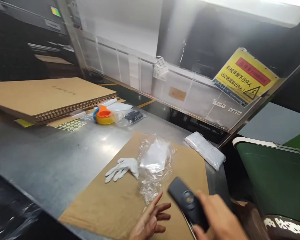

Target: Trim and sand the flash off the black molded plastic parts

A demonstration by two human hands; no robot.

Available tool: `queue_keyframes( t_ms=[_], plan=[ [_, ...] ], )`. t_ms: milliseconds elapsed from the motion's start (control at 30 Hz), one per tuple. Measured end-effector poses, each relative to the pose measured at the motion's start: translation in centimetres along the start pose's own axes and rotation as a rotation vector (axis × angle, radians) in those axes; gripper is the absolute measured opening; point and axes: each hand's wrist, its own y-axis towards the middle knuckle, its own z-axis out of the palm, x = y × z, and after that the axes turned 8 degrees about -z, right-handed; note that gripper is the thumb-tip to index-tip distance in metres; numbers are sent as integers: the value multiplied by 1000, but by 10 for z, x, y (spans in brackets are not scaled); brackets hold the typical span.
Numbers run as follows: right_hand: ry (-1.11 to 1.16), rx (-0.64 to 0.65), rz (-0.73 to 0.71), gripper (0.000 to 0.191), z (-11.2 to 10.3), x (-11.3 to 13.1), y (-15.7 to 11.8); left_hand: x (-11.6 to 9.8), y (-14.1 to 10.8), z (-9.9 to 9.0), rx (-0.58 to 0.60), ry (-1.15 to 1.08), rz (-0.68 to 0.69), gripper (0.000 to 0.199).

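Observation:
My right hand [218, 216], at the lower right, is wrapped round a black handheld device [187, 201] with a round part on its face. To its left, my left hand [152, 218] has its fingers spread over the brown paper sheet [110, 203] and holds nothing. Just beyond my left hand lies a crumpled clear plastic bag with a white item [155, 156] inside. A white glove [123, 169] rests on the paper to the left of that bag. A thin pale edge shows beneath the device; the rest of it is hidden.
Stacked cardboard [47, 96] sits at the back left of the metal table [65, 160]. Tape rolls [104, 116] and a bagged dark item [133, 116] are near it. A white wrapped packet [205, 150] lies at the right edge, beside a green conveyor [277, 180]. A yellow warning sign [246, 77] hangs behind.

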Motion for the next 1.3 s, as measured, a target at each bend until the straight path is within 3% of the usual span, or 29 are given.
queue_keyframes(
  t_ms=[33,100,167,233,300,367,433,533,633,700,867,1000,1133,1300],
  plan=[
    [29,-8,-81,55,22,31,11,-5,-2,1,-38,-118,-21,69],
    [130,-18,-25,48,62,75,26,-17,-11,-1,-220,-316,-104,61],
    [291,3,91,36,97,98,35,-28,-25,-12,-413,-389,-163,54],
    [296,-14,240,31,129,108,39,-34,-39,-30,-511,-306,-150,51],
    [234,-61,319,34,154,114,39,-34,-50,-50,-468,-138,-95,48],
    [246,-87,304,36,167,119,39,-31,-59,-67,-363,20,-31,43],
    [300,-98,279,34,161,123,42,-29,-66,-79,-276,165,16,38],
    [429,-143,218,42,124,134,58,-32,-72,-86,-228,405,74,33],
    [558,-270,-51,51,83,155,86,-38,-75,-84,-133,535,143,19],
    [565,-334,-178,50,68,169,102,-40,-78,-82,-61,555,195,17],
    [576,-175,-151,52,63,180,105,-33,-89,-83,-19,644,241,5],
    [526,-265,-202,49,64,186,100,-25,-94,-84,39,642,254,11],
    [554,-176,-208,54,57,188,100,-25,-96,-82,34,620,248,9],
    [553,-187,-204,59,52,187,92,-30,-98,-79,61,587,299,11]
  ],
)
